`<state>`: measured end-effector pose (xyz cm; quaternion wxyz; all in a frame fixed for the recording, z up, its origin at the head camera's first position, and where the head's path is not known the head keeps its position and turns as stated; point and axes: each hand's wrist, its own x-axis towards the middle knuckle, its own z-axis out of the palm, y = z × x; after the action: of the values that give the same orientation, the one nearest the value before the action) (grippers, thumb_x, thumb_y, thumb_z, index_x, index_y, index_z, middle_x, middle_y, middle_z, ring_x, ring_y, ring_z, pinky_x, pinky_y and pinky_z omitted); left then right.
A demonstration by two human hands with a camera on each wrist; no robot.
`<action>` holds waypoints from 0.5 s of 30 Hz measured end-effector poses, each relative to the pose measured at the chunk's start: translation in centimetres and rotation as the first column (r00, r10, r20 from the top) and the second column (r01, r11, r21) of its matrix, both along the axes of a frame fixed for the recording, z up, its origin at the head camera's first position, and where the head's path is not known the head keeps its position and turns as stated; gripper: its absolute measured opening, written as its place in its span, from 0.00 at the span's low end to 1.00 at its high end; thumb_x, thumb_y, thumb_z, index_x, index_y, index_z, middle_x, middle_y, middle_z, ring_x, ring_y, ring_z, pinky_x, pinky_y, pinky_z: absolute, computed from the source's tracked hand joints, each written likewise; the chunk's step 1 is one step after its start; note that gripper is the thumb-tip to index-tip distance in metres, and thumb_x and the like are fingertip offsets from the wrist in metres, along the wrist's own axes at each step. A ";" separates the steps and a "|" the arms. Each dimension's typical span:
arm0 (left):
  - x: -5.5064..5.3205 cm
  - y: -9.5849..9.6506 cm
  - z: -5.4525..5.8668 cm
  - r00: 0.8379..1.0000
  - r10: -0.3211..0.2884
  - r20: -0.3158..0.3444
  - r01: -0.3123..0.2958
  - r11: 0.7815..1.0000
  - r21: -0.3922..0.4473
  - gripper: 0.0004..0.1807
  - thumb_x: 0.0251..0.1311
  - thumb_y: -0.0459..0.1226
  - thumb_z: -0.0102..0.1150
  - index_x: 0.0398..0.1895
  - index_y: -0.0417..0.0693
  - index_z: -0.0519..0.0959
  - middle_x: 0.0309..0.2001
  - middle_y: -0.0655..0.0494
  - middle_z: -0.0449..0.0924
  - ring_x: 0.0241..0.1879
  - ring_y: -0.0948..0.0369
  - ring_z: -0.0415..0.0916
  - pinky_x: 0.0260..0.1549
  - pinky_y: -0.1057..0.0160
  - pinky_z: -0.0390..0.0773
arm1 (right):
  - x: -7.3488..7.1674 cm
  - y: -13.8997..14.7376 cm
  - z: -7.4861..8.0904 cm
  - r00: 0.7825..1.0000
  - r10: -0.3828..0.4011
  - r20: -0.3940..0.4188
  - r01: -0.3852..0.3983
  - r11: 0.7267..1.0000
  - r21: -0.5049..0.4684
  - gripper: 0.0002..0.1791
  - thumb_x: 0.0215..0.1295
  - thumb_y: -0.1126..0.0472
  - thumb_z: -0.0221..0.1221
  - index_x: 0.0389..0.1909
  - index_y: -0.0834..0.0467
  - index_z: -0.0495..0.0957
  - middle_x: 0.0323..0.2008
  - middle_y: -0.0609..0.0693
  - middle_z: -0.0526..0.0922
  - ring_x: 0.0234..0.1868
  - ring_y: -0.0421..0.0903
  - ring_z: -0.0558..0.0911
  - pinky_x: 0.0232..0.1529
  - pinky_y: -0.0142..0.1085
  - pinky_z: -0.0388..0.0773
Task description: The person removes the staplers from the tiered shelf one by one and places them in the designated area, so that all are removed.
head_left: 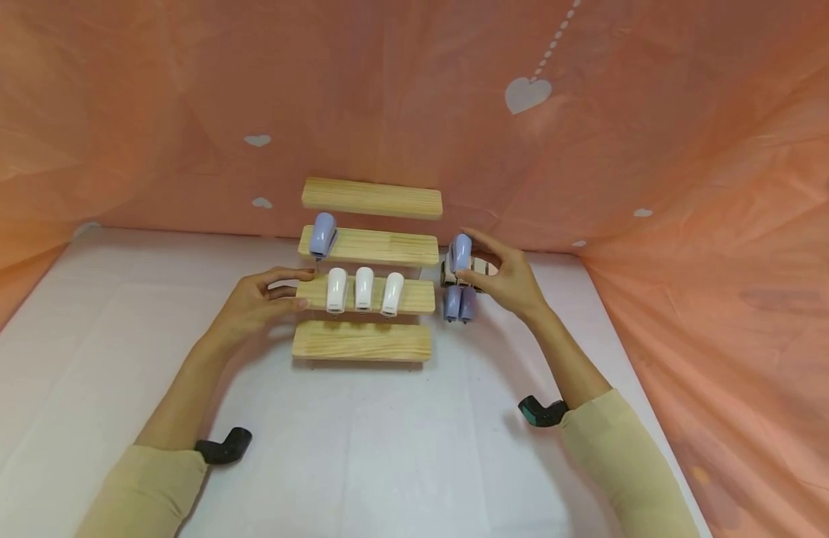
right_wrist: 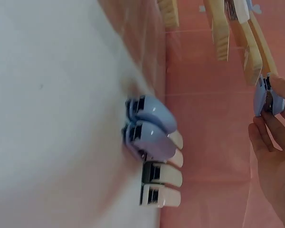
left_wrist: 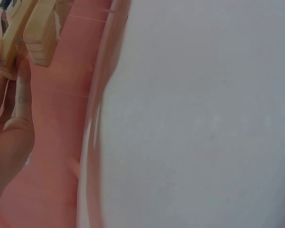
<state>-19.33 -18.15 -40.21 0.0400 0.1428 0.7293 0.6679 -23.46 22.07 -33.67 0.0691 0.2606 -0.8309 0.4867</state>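
My right hand (head_left: 508,278) holds a purple mini stapler (head_left: 460,252) between thumb and fingers, raised to the right of a tiered wooden shelf (head_left: 362,341). In the right wrist view that stapler (right_wrist: 269,97) overlaps the end of a board. The left hand (head_left: 262,302) pinches the left end of the shelf's second board from the front, as the left wrist view also shows with fingers (left_wrist: 23,90) at the wood. Three white staplers (head_left: 364,289) stand in a row on that board. Another purple stapler (head_left: 323,235) stands at the left end of the board behind.
Two more purple staplers (head_left: 452,305) stand on the white table (head_left: 387,441) right of the shelf. Behind them are several pale staplers (right_wrist: 162,195), partly hidden by the right hand in the head view. An orange curtain (head_left: 401,97) with hearts hangs behind the shelf.
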 end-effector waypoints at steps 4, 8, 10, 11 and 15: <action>0.1 0.0 -0.1 1.000 -0.004 0.007 0.004 1.000 -0.001 0.23 0.59 0.31 0.69 0.59 0.41 0.79 0.59 0.54 0.78 0.48 0.64 0.80 0.45 0.68 0.81 | 0.1 0.9 -0.5 1.000 -0.017 0.009 0.017 1.000 0.002 0.37 0.55 0.71 0.71 0.68 0.61 0.71 0.60 0.59 0.78 0.59 0.54 0.78 0.61 0.40 0.74; 0.0 -0.1 -0.2 1.000 -0.013 0.009 0.013 1.000 0.009 0.23 0.59 0.31 0.69 0.59 0.41 0.79 0.59 0.55 0.78 0.48 0.63 0.80 0.44 0.68 0.82 | 0.1 1.6 -1.1 0.999 -0.039 0.019 0.038 0.999 0.012 0.37 0.54 0.72 0.71 0.67 0.65 0.70 0.60 0.60 0.78 0.59 0.54 0.78 0.60 0.39 0.75; -0.1 -0.1 -0.3 1.000 -0.015 0.009 0.015 1.000 0.012 0.24 0.59 0.32 0.70 0.59 0.41 0.79 0.59 0.55 0.78 0.48 0.63 0.80 0.44 0.68 0.82 | 0.2 2.0 -1.3 0.999 -0.048 0.025 0.047 0.999 0.018 0.38 0.54 0.73 0.71 0.67 0.66 0.70 0.60 0.61 0.78 0.59 0.55 0.78 0.60 0.42 0.75; -0.1 -0.1 -0.3 1.000 -0.015 0.010 0.015 1.000 0.013 0.24 0.59 0.32 0.70 0.59 0.42 0.79 0.59 0.55 0.78 0.48 0.63 0.80 0.44 0.68 0.82 | 0.2 2.1 -1.4 0.998 -0.054 0.029 0.053 0.998 0.021 0.38 0.54 0.73 0.71 0.67 0.66 0.70 0.60 0.61 0.78 0.59 0.56 0.78 0.61 0.44 0.75; -0.1 -0.2 -0.5 1.000 -0.017 0.007 0.016 1.000 0.021 0.23 0.59 0.32 0.70 0.58 0.42 0.79 0.58 0.56 0.78 0.47 0.64 0.80 0.43 0.68 0.82 | 0.6 2.6 -1.6 0.996 -0.069 0.056 0.068 0.998 0.016 0.37 0.54 0.76 0.69 0.67 0.69 0.69 0.60 0.65 0.76 0.60 0.59 0.77 0.61 0.48 0.73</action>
<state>-19.45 -18.33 -40.67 0.0468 0.1467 0.7208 0.6758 -22.83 24.62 -35.30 0.0606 0.2187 -0.8443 0.4854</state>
